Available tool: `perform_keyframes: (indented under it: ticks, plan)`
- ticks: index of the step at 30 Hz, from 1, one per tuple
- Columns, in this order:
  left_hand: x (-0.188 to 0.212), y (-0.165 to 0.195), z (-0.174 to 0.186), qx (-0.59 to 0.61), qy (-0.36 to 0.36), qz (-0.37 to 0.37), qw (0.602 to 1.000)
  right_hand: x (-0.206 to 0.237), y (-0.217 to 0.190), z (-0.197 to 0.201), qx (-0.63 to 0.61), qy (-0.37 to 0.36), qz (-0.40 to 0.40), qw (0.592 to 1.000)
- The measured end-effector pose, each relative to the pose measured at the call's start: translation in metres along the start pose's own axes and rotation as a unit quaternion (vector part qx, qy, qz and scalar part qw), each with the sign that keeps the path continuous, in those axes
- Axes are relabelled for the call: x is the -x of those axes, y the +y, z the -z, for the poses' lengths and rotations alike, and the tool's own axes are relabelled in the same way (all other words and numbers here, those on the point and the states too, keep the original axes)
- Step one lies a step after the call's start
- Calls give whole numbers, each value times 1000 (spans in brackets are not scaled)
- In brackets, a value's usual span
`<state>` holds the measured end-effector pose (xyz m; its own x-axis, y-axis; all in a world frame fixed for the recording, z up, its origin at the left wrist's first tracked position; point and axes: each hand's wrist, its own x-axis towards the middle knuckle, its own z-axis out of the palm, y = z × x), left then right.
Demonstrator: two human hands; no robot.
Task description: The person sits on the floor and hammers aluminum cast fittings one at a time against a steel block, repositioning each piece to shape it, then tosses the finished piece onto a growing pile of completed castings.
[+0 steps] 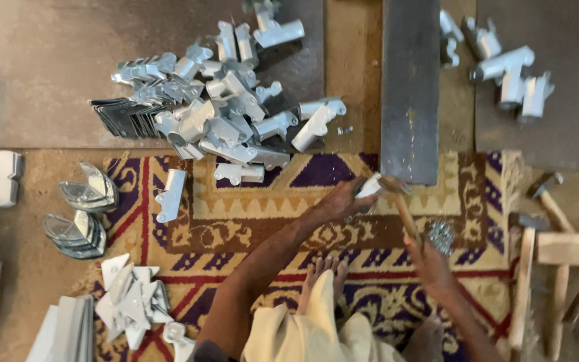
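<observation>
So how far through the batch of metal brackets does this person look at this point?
Done, apparently: a large heap of formed brackets lies on the floor, with a few more past the dark steel bar. In hand: the left hand steadies one piece at the bar's end while the right hand holds a hammer. Left: flat cut blanks and curved stacks.

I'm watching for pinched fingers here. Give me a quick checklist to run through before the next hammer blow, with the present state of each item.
1. Right hand grips the hammer handle: ok.
2. Left hand holds the metal piece at the dark steel bar: ok.
3. Left fingers away from the hammer head: not ok, they sit right beside it.
4. Piece seated flat: cannot tell.
5. Bare foot back from the bar: ok.
</observation>
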<state>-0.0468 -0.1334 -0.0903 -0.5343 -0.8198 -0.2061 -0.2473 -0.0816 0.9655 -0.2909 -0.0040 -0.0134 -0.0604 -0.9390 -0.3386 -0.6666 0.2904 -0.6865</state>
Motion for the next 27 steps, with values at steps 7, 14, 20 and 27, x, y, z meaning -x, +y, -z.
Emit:
perform_keyframes:
  ticks: [7, 14, 20, 27]
  plan:
    - [10, -4, -1, -46, 9, 3, 999, 38, -2, 36, -254, 138, 55, 956]
    - [14, -13, -6, -55, 19, -7, 998, 10, 17, -10, -17, -37, 23, 999]
    - [15, -18, -16, -62, -5, 9, 998, 39, 3, 25, -203, 58, -12, 977]
    - [8, -12, -19, -49, 0, -5, 999, 23, 44, -2, -217, 28, 292, 931]
